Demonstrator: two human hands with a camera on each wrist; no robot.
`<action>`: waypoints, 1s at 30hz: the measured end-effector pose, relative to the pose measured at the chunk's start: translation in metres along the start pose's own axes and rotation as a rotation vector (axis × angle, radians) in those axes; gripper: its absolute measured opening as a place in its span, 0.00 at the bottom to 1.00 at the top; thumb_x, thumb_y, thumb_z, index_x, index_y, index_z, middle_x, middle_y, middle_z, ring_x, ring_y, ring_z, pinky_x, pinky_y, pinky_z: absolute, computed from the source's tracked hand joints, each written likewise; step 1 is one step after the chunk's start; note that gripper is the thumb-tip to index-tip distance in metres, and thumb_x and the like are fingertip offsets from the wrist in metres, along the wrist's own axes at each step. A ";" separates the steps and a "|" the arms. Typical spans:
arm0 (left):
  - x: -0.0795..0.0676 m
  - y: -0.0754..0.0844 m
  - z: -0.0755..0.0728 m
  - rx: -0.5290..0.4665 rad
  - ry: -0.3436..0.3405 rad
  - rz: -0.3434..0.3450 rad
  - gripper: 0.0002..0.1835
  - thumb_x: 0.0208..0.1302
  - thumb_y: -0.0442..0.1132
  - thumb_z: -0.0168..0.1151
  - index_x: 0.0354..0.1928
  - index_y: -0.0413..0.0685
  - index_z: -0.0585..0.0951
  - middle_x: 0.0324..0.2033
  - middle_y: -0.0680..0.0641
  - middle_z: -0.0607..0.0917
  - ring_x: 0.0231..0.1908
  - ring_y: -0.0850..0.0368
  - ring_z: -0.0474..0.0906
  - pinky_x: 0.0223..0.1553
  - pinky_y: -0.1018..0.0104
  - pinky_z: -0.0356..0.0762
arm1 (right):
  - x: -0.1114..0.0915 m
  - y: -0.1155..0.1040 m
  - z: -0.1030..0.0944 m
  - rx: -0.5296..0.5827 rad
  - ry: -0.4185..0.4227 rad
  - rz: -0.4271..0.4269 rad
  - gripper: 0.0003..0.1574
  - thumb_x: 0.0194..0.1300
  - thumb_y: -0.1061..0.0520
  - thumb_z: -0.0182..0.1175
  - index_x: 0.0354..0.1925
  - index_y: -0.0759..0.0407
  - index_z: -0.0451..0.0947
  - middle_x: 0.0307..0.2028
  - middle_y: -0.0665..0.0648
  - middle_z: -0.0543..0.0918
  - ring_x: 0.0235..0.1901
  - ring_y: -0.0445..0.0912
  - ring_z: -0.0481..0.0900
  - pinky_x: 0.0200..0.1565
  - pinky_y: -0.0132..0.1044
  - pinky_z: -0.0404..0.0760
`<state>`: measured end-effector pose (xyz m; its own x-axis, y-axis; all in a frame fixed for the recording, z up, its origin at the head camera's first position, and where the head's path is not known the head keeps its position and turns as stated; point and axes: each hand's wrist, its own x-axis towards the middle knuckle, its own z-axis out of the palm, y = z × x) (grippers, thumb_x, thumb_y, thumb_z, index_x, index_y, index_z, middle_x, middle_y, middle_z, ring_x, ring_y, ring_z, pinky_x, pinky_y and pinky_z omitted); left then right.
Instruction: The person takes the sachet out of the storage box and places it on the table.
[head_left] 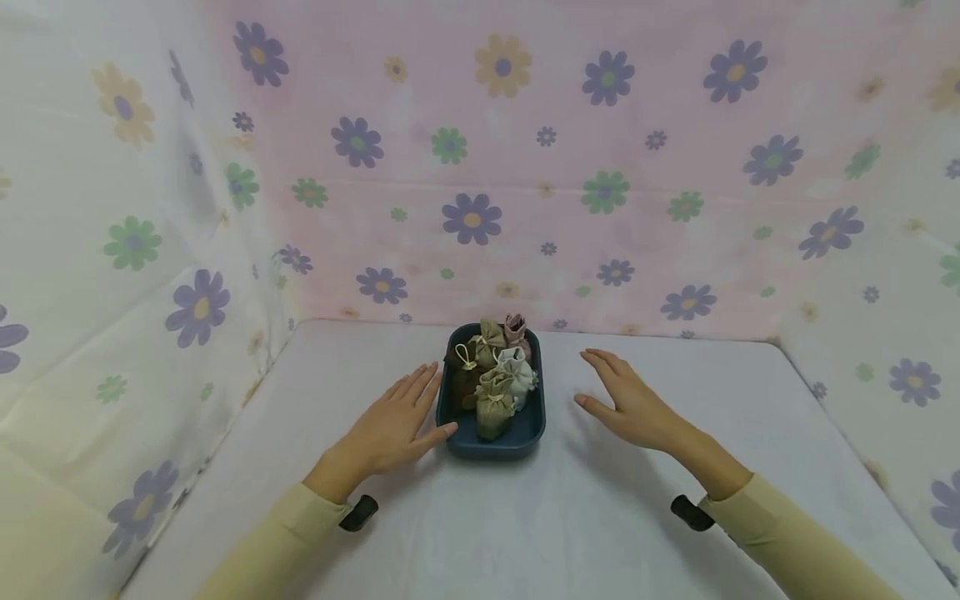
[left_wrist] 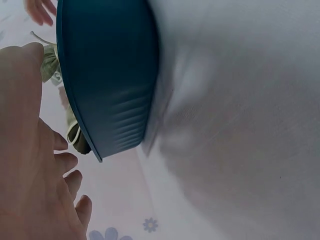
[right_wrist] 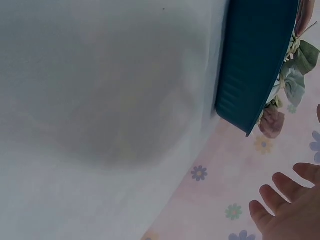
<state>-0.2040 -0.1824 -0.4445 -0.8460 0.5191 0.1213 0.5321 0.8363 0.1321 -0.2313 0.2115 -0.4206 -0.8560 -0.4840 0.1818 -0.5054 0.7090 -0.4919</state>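
A dark blue plastic basin [head_left: 491,452] stands on the white table, holding several small drawstring pouches. In it are an olive pouch [head_left: 495,410] at the front, a white pouch [head_left: 516,371], a dark brown pouch [head_left: 464,385], another olive pouch [head_left: 489,337] and a dusty pink pouch [head_left: 516,327] at the back. My left hand [head_left: 397,425], fingers straight, is at the basin's left side; whether it touches the rim I cannot tell. My right hand [head_left: 626,404] hovers to the right, apart from the basin, fingers extended and holding nothing. In the left wrist view the basin's side wall [left_wrist: 110,75] shows.
The white tabletop [head_left: 675,517] spreads around the basin. A pink flowered cloth [head_left: 525,250] hangs behind it, with white flowered cloths at the left [head_left: 165,250] and right [head_left: 885,333]. Dark wrist straps [head_left: 358,513] show at both cuffs.
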 end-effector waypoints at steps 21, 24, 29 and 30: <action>0.006 0.012 0.012 -0.003 -0.084 0.012 0.55 0.73 0.76 0.34 0.80 0.34 0.51 0.81 0.37 0.45 0.80 0.43 0.42 0.77 0.47 0.51 | 0.020 -0.032 0.030 0.245 0.083 -0.071 0.32 0.72 0.51 0.66 0.67 0.65 0.72 0.62 0.66 0.78 0.60 0.59 0.78 0.61 0.59 0.77; 0.008 0.012 0.012 0.002 -0.084 0.022 0.55 0.73 0.75 0.36 0.79 0.32 0.51 0.80 0.35 0.45 0.80 0.42 0.42 0.77 0.47 0.51 | 0.025 -0.035 0.035 0.282 0.087 -0.056 0.31 0.70 0.53 0.67 0.65 0.66 0.74 0.61 0.66 0.79 0.60 0.59 0.79 0.62 0.57 0.77; 0.008 0.014 0.010 0.007 -0.098 0.021 0.55 0.73 0.74 0.37 0.79 0.30 0.50 0.80 0.34 0.44 0.80 0.42 0.41 0.77 0.46 0.51 | 0.034 -0.042 0.042 0.339 0.059 -0.039 0.32 0.69 0.54 0.69 0.64 0.68 0.74 0.60 0.66 0.80 0.60 0.60 0.80 0.62 0.57 0.77; 0.008 0.015 0.010 0.005 -0.100 0.020 0.55 0.74 0.74 0.38 0.79 0.30 0.50 0.80 0.34 0.44 0.80 0.41 0.41 0.77 0.46 0.51 | 0.035 -0.043 0.044 0.344 0.055 -0.041 0.31 0.69 0.54 0.69 0.64 0.68 0.74 0.60 0.66 0.80 0.59 0.60 0.80 0.62 0.57 0.78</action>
<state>-0.2032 -0.1645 -0.4514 -0.8345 0.5504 0.0252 0.5488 0.8265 0.1253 -0.2348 0.1413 -0.4306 -0.8450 -0.4738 0.2480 -0.4809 0.4705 -0.7398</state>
